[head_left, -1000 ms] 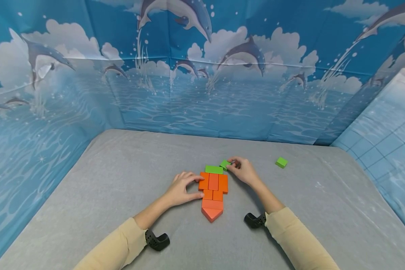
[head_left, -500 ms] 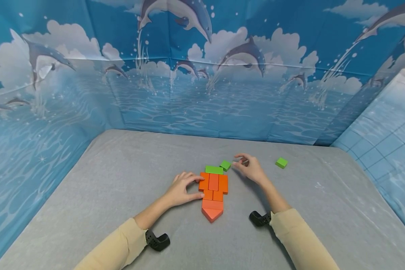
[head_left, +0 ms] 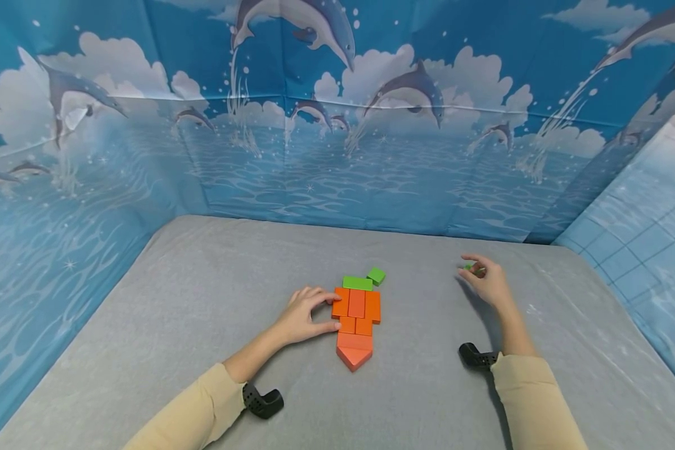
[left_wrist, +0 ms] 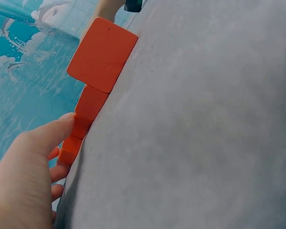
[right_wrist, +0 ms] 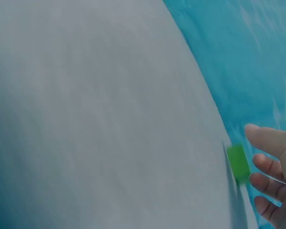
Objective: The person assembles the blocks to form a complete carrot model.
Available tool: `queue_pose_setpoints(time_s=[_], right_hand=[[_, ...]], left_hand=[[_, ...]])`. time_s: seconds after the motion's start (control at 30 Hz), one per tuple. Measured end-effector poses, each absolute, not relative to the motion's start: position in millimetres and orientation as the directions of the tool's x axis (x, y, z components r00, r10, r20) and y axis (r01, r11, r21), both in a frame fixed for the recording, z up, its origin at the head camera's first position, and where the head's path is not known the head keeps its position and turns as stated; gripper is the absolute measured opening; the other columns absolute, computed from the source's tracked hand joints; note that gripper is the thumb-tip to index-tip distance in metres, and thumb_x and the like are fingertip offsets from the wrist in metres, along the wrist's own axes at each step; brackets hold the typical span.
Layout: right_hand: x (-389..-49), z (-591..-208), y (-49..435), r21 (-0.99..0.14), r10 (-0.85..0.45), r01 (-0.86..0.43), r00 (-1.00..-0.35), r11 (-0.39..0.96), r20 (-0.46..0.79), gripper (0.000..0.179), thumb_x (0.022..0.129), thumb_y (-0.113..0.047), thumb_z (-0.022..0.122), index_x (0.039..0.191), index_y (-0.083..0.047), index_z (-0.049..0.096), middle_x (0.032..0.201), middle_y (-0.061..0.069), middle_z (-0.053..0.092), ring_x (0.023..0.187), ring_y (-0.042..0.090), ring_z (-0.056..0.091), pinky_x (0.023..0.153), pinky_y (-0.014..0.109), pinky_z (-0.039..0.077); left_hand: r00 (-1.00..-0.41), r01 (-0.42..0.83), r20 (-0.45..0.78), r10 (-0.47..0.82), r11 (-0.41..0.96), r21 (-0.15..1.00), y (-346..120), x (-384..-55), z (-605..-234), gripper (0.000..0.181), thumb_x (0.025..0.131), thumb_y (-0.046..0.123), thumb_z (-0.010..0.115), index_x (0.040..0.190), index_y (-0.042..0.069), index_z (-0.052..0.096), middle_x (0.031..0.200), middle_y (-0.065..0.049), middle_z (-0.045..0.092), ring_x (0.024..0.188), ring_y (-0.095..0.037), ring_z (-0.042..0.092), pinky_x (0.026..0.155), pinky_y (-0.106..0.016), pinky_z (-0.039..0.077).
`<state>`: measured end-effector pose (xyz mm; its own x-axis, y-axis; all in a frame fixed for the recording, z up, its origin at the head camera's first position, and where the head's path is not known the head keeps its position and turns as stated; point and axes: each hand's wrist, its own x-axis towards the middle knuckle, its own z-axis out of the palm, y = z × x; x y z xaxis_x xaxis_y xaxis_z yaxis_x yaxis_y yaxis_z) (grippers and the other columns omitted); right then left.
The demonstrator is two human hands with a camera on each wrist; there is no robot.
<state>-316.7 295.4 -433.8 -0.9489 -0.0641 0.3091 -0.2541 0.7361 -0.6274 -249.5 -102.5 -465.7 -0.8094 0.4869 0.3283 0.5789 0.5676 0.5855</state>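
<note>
Several orange blocks (head_left: 357,303) lie joined flat on the grey cloth, tapering to a pointed orange-red block (head_left: 354,358) nearest the person. A long green block (head_left: 357,283) sits along their far end, with a small tilted green block (head_left: 376,275) at its right corner. My left hand (head_left: 300,317) rests at the left side of the orange blocks, thumb and index finger spread against them. Over to the right, my right hand (head_left: 486,280) hovers over another green block (right_wrist: 238,162), its fingers parted around it and partly hiding it in the head view.
Grey cloth (head_left: 202,281) covers the table. A blue dolphin-print curtain (head_left: 337,169) hangs along the back and sides. Each wrist wears a black camera mount, such as the right one (head_left: 475,356).
My right hand has let go of the small tilted green block and moved right to the other green block. My left hand and the orange blocks have stayed put.
</note>
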Motion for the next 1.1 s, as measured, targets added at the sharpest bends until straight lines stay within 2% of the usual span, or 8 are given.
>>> queue_pose_setpoints(time_s=[0.23, 0.43, 0.77, 0.9, 1.1], right_hand=[[-314, -442, 320, -0.614, -0.011, -0.151, -0.974, 0.775, 0.227, 0.040, 0.090, -0.018, 0.059, 0.123, 0.003, 0.052, 0.086, 0.014, 0.051, 0.075, 0.026, 0.054, 0.058, 0.029, 0.040], [-313, -444, 324, -0.608, 0.001, -0.115, -0.982, 0.786, 0.187, 0.043, 0.090, -0.024, 0.059, 0.123, 0.003, 0.051, 0.089, 0.015, 0.052, 0.080, 0.028, 0.052, 0.063, 0.033, 0.041], [-314, -440, 319, -0.600, 0.011, -0.081, -0.989, 0.796, 0.148, 0.042, 0.090, -0.022, 0.058, 0.122, 0.005, 0.051, 0.091, 0.016, 0.053, 0.087, 0.033, 0.054, 0.066, 0.037, 0.042], [-316, -430, 305, -0.612, -0.023, -0.104, -0.990, 0.784, 0.138, 0.043, 0.090, -0.023, 0.058, 0.123, 0.004, 0.051, 0.096, 0.019, 0.053, 0.094, 0.037, 0.054, 0.066, 0.037, 0.044], [-328, -414, 270, -0.634, -0.166, -0.231, -0.973, 0.738, 0.162, 0.042, 0.090, -0.023, 0.059, 0.124, 0.001, 0.052, 0.094, 0.016, 0.055, 0.084, 0.028, 0.053, 0.062, 0.032, 0.043]], left_hand=[[-0.808, 0.581, 0.331, 0.486, 0.567, 0.584, -102, -250, -467, 0.048, 0.077, 0.040, 0.070, 0.119, 0.019, 0.059, 0.105, 0.002, 0.055, 0.101, -0.016, 0.044, 0.091, -0.044, 0.029], [-0.811, 0.578, 0.328, 0.485, 0.573, 0.582, -102, -250, -467, 0.048, 0.077, 0.040, 0.069, 0.118, 0.019, 0.059, 0.105, 0.002, 0.055, 0.101, -0.016, 0.044, 0.090, -0.044, 0.029], [-0.812, 0.576, 0.328, 0.483, 0.572, 0.583, -102, -250, -466, 0.048, 0.077, 0.040, 0.070, 0.118, 0.018, 0.059, 0.105, 0.002, 0.056, 0.100, -0.016, 0.044, 0.089, -0.043, 0.030], [-0.812, 0.576, 0.327, 0.483, 0.571, 0.586, -102, -250, -465, 0.048, 0.077, 0.040, 0.070, 0.119, 0.018, 0.059, 0.106, 0.001, 0.056, 0.101, -0.016, 0.044, 0.089, -0.044, 0.030], [-0.811, 0.577, 0.325, 0.486, 0.572, 0.583, -102, -250, -466, 0.048, 0.077, 0.038, 0.070, 0.119, 0.018, 0.059, 0.107, 0.001, 0.056, 0.101, -0.017, 0.044, 0.090, -0.044, 0.029]])
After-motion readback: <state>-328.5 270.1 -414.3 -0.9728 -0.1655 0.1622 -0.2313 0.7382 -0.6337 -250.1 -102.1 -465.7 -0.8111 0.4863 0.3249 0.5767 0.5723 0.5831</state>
